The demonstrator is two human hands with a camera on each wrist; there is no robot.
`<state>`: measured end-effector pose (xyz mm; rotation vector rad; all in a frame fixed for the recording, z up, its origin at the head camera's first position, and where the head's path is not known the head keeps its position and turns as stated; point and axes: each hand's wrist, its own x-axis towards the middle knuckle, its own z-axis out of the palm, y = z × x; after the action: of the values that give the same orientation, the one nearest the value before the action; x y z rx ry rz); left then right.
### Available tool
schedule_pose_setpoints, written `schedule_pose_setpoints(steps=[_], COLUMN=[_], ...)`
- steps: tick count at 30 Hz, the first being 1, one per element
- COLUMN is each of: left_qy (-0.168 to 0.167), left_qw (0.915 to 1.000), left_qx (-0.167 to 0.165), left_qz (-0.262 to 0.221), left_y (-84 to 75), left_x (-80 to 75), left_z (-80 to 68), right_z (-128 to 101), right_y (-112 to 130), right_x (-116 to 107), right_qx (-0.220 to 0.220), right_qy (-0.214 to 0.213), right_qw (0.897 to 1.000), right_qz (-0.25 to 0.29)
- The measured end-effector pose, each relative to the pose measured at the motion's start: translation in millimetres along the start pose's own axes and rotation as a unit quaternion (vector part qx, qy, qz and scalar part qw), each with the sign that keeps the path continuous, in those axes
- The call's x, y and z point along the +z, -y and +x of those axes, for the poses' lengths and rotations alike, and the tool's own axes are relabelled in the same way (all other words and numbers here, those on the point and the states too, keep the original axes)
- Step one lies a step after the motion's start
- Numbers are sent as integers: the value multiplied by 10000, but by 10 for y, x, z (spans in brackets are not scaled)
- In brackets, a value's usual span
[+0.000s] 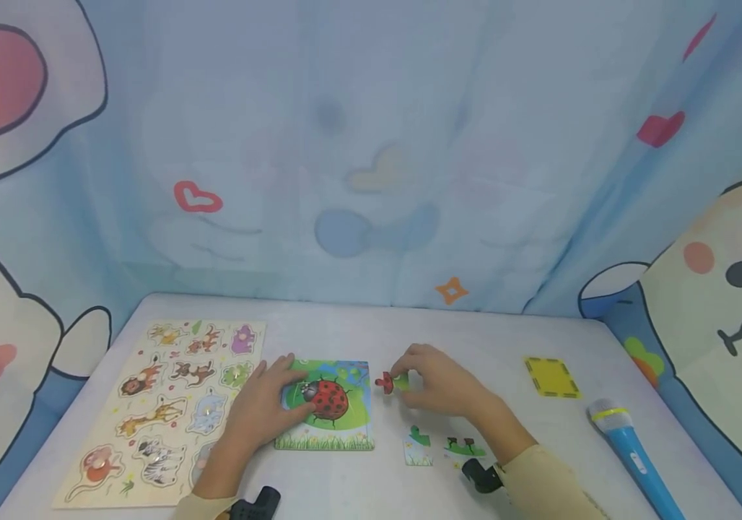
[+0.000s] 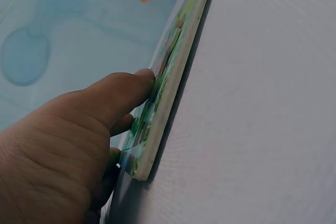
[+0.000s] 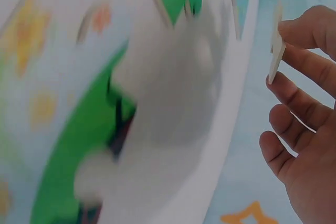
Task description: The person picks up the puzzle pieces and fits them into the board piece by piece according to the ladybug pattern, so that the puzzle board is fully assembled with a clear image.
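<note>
A square ladybug jigsaw puzzle (image 1: 356, 432) with a green, grassy picture lies on the table. On its left part rests my left hand (image 1: 263, 404), thumb and fingers spread over the surface. In the left wrist view, the thumb (image 2: 123, 88) touches the top of the puzzle near its pale edge. Just right of the board, my right hand (image 1: 442, 383) pinches a red and green puzzle piece (image 1: 384, 383) between thumb and fingers. The right wrist view shows this piece (image 3: 276, 51) edge-on, held up off the white surface.
Two loose puzzle pieces lie near my right forearm: a grassy one (image 1: 418, 451) and a green one with dark marks (image 1: 465, 448). An animal peg board (image 1: 111, 412) spans the left side. A yellow square frame (image 1: 551, 377) and a blue microphone (image 1: 640, 455) lie right.
</note>
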<state>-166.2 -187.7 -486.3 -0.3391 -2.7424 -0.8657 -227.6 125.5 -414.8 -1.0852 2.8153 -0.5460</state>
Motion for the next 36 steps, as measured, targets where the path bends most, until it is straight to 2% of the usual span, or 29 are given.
schedule_pose_setpoints(steps=[9,14,22,28,36], left_qy=[-44,-106,-28,-5,-10], left_qw=[9999,9999,9999,10000,10000], left_qx=[54,80,37,32,26], left_qz=[122,107,109,63,83], left_y=[15,9,-7,-15,4], left_x=[7,-1,-7,-10,-7], left_z=[5,8,16,12,14], right_z=[193,286,357,355,373], right_y=[274,394,485,495,501], right_x=[151,228,329,333,346], right_qx=[-408,-547,-726,-691,-517], right_qy=[423,526,553,589,682], right_qw=[9983,9968,9938,9924,9930], right_qz=[3,-266,-636,-833,-816])
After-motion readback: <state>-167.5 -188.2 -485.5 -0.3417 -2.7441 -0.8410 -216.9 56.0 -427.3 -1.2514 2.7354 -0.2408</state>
